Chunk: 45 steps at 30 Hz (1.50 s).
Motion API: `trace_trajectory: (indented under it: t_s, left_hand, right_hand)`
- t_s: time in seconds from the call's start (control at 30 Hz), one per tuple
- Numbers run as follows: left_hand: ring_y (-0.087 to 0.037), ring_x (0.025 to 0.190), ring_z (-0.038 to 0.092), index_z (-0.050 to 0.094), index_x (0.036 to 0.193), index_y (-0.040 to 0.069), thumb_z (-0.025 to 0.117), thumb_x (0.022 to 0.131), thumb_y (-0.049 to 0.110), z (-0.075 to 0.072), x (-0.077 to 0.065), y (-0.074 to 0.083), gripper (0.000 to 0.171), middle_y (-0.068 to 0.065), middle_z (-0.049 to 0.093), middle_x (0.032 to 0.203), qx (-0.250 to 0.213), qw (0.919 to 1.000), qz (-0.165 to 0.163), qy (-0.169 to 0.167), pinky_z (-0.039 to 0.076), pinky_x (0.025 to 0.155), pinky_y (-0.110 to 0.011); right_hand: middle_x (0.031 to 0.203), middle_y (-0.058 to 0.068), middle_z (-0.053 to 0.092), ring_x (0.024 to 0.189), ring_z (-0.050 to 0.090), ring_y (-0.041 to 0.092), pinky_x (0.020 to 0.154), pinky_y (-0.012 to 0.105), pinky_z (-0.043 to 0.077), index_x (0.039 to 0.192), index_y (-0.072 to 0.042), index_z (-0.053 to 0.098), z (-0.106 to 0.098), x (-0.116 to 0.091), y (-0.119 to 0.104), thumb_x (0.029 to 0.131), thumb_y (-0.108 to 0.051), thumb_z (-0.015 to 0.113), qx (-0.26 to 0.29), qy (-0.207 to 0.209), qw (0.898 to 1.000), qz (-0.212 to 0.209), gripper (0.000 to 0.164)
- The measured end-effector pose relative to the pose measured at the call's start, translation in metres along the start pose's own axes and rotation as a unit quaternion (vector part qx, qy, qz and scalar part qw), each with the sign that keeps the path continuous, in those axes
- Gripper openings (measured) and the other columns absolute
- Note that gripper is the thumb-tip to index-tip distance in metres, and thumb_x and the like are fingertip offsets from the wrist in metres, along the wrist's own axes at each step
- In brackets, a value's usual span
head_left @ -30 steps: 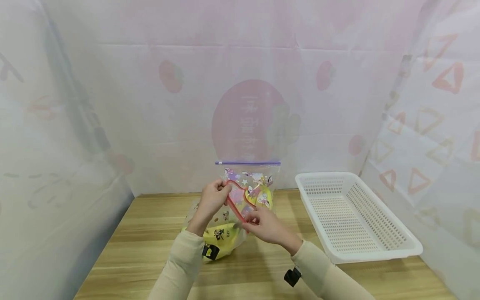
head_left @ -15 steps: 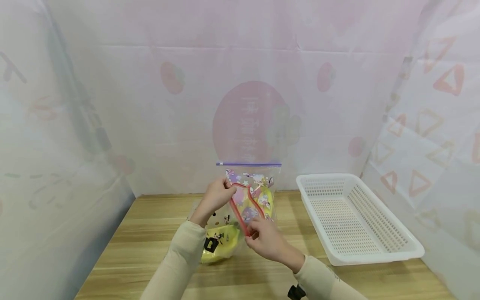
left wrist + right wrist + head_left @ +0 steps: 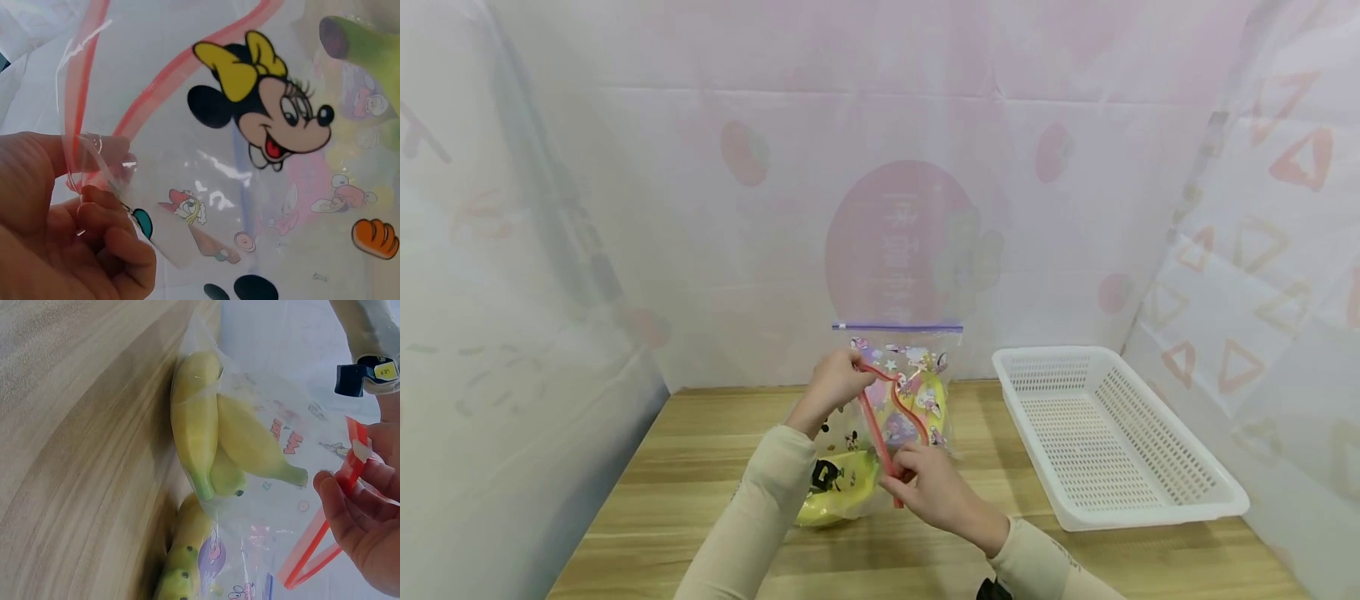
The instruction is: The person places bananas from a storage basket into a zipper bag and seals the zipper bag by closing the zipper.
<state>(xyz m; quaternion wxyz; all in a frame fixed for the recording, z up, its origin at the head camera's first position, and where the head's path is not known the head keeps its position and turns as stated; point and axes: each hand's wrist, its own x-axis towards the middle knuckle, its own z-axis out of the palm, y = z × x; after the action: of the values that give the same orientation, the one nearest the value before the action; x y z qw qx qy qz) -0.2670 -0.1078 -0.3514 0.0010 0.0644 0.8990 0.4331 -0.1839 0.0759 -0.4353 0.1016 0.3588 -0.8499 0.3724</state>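
A clear cartoon-printed zip bag with a red zip stands on the table, its mouth partly parted. Inside are several bananas, yellow with greenish ends. My left hand pinches the far end of the red zip between thumb and fingers. Toward the near end, my right hand pinches the zip at its white slider, and a short end of red strip sticks out past the fingers. Between the hands the two zip edges bow apart.
Behind stands a second printed bag with a purple zip, also holding bananas. A white plastic basket sits on the right of the wooden table. Printed cloth walls enclose the back and sides.
My right hand has moved along the zip toward me and slightly right. My left hand has shifted a little right, still pinching the far end. The bag's mouth looks longer.
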Motion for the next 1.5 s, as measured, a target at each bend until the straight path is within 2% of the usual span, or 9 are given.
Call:
trace_trajectory:
  t_s: [0.17,0.33,0.43,0.67,0.83,0.97,1.1,1.3,1.5]
  left_hand:
    - [-0.012,0.049,0.043,0.056,0.072,0.010,0.066,0.083,0.017,-0.004,0.000,-0.001,0.016,-0.003,0.054,0.064,0.013,0.9994,0.004,0.033,0.037,0.042,-0.023]
    - [-0.015,0.055,0.046,0.050,0.073,0.011,0.058,0.082,0.011,-0.007,0.002,-0.006,0.012,-0.003,0.050,0.067,0.008,0.9967,0.018,0.078,0.037,0.046,-0.024]
    - [-0.016,0.057,0.044,0.046,0.075,0.011,0.053,0.084,0.011,-0.008,0.002,-0.009,0.011,-0.004,0.047,0.069,-0.007,0.9958,0.022,0.089,0.036,0.047,-0.025]
    - [-0.014,0.046,0.043,0.044,0.080,0.010,0.047,0.090,0.013,-0.013,-0.002,-0.010,0.011,-0.006,0.046,0.070,-0.061,0.9945,0.012,0.084,0.036,0.038,-0.023]
    - [-0.018,0.061,0.048,0.050,0.090,0.007,0.048,0.089,0.010,-0.019,-0.003,-0.009,0.003,-0.007,0.051,0.080,-0.059,0.9932,0.025,0.097,0.040,0.049,-0.025]
    - [-0.019,0.070,0.050,0.060,0.096,0.005,0.051,0.088,0.007,-0.024,-0.004,-0.008,0.012,-0.008,0.058,0.088,-0.064,0.9944,0.023,0.081,0.042,0.055,-0.026]
    - [-0.020,0.072,0.052,0.064,0.091,0.005,0.057,0.088,0.009,-0.030,-0.006,-0.009,0.008,-0.008,0.061,0.087,-0.047,0.9956,0.034,0.074,0.044,0.057,-0.027]
    - [-0.018,0.066,0.049,0.057,0.085,0.007,0.054,0.089,0.012,-0.036,-0.007,-0.012,0.007,-0.007,0.056,0.079,-0.046,0.9954,0.040,0.074,0.041,0.053,-0.027]
    - [-0.015,0.054,0.038,0.046,0.080,0.008,0.046,0.094,0.018,-0.037,-0.008,-0.018,0.017,-0.004,0.044,0.069,-0.115,0.9918,0.035,0.043,0.033,0.047,-0.025]
  right_hand:
    - [0.073,-0.011,0.051,0.065,0.054,0.001,0.058,0.019,0.048,0.067,-0.020,0.057,-0.006,0.001,0.006,0.087,-0.020,0.070,-0.008,0.012,1.000,0.019,0.023]
    - [0.072,-0.010,0.050,0.059,0.051,0.001,0.052,0.020,0.047,0.066,-0.018,0.057,-0.015,0.001,0.014,0.085,-0.015,0.071,-0.016,0.046,0.999,0.023,0.024]
    - [0.070,-0.009,0.049,0.056,0.051,0.001,0.050,0.020,0.046,0.066,-0.018,0.056,-0.020,0.002,0.019,0.084,-0.011,0.072,-0.015,0.063,0.998,0.024,0.025]
    - [0.077,-0.004,0.051,0.060,0.055,0.004,0.051,0.020,0.049,0.066,-0.016,0.055,-0.033,0.004,0.030,0.080,-0.007,0.075,-0.017,0.101,0.994,0.042,0.026]
    - [0.081,0.000,0.050,0.067,0.054,0.010,0.058,0.022,0.050,0.067,-0.015,0.056,-0.044,0.009,0.031,0.079,-0.005,0.075,-0.018,0.119,0.991,0.065,0.025]
    - [0.085,0.003,0.052,0.070,0.056,0.013,0.061,0.024,0.052,0.068,-0.012,0.058,-0.051,0.012,0.030,0.079,-0.003,0.075,-0.002,0.128,0.989,0.071,0.022]
    - [0.087,0.006,0.055,0.070,0.057,0.013,0.062,0.024,0.052,0.070,-0.008,0.062,-0.056,0.015,0.031,0.079,-0.001,0.075,0.007,0.142,0.987,0.077,0.017]
    - [0.090,0.009,0.058,0.069,0.056,0.014,0.059,0.024,0.050,0.075,-0.006,0.064,-0.071,0.022,0.034,0.081,-0.005,0.074,0.000,0.155,0.983,0.101,0.011]
    - [0.075,0.007,0.063,0.062,0.058,0.014,0.053,0.027,0.047,0.084,-0.008,0.061,-0.079,0.027,0.035,0.090,-0.014,0.065,0.024,0.134,0.979,0.151,0.009]
